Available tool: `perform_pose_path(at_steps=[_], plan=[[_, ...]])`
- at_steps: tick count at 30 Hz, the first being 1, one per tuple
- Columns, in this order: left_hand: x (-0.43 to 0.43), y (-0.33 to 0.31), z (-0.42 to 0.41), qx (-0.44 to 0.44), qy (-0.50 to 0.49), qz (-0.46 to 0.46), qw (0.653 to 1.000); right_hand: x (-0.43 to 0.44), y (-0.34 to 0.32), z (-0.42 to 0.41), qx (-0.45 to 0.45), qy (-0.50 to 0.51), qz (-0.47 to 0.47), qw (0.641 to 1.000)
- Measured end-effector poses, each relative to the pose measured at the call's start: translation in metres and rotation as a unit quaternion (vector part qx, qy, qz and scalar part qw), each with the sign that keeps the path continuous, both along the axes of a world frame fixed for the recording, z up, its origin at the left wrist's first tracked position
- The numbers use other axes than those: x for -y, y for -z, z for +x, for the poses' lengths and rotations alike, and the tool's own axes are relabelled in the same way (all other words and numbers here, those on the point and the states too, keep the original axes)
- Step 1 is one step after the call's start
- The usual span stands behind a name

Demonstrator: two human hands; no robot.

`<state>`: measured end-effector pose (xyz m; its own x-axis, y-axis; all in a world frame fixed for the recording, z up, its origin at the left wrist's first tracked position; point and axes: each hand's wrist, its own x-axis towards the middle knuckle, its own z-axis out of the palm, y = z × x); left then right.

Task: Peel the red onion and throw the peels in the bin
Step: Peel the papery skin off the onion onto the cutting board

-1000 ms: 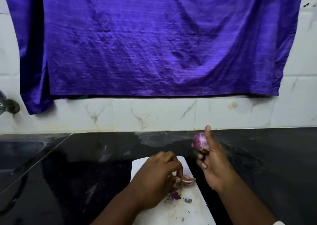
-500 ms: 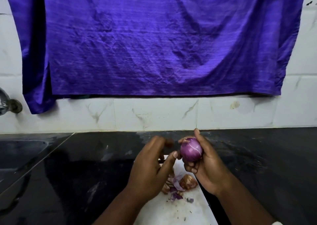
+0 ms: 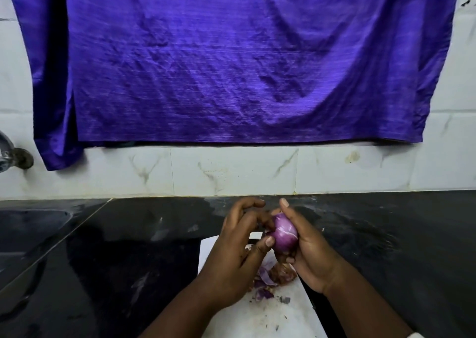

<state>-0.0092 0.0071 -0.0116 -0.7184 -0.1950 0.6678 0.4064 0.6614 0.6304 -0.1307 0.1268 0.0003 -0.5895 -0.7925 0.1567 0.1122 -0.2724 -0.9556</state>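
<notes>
Low in the centre of the frame, my right hand (image 3: 310,256) grips the red onion (image 3: 284,234) above the white board (image 3: 270,317), so the peels (image 3: 270,278) fall there. My left hand (image 3: 238,256) pinches its side, probably to lift more skin.

The table (image 3: 128,260) is a glossy black stone slab that spans the full width of the view and meets the tiled wall at 12 o'clock. A sunken sink basin (image 3: 31,224) is set into it at 9 o'clock. A white cutting board (image 3: 270,319) lies flat on the table at 6 o'clock. Onion peels (image 3: 268,278) and small dark scraps rest on the board's surface.
</notes>
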Motion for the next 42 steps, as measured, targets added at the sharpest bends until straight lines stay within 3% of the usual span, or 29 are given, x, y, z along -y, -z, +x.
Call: perform_pose_path(at_steps=[15, 29, 34, 42], plan=[[-0.001, -0.002, -0.003, -0.058, -0.018, 0.103, 0.993, 0.001, 0.002, -0.002, -0.045, 0.008, 0.035, 0.998], [0.005, 0.004, -0.008, -0.039, -0.066, -0.063, 0.995, 0.013, 0.009, -0.009, 0.031, 0.115, -0.002, 0.993], [-0.004, 0.008, -0.007, 0.043, -0.025, -0.231, 0.972, 0.012, 0.01, -0.021, 0.091, 0.166, -0.03, 0.981], [0.017, 0.014, -0.01, 0.127, -0.159, -0.22, 0.954, 0.01, 0.01, -0.019, 0.043, 0.174, 0.006, 0.984]])
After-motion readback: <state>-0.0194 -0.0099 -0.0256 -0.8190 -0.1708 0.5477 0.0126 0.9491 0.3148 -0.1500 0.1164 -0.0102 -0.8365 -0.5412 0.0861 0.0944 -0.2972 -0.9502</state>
